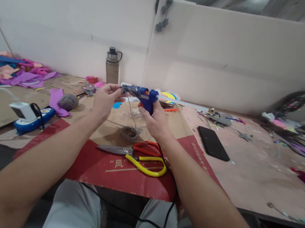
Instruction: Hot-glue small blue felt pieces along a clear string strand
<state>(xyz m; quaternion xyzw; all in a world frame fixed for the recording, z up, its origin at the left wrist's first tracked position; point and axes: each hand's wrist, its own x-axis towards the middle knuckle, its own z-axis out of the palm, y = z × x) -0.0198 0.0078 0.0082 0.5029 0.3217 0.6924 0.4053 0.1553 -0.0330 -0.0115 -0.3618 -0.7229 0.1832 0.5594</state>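
Observation:
My right hand [157, 121] is wrapped round the handle of a blue hot glue gun [148, 96], whose nozzle points left. At its tip, the fingers of my left hand [107, 100] are pinched together on a thin grey yarn [132, 113]. Whether a small piece is also between those fingertips, I cannot make out. The yarn hangs down to a loose coil [130, 133] on the table. Just below lie scissors [146, 165] with one red and one yellow handle, blades pointing left, on a red printed sheet [83, 168].
On the left are a blue power strip [34, 121] with a white charger [22, 110], a grey yarn ball [68, 102] and felt scraps [23, 77]. A bottle [112, 67] stands at the back. To the right lies a black phone [213, 143]. The gun's black cord [167, 215] droops over my lap.

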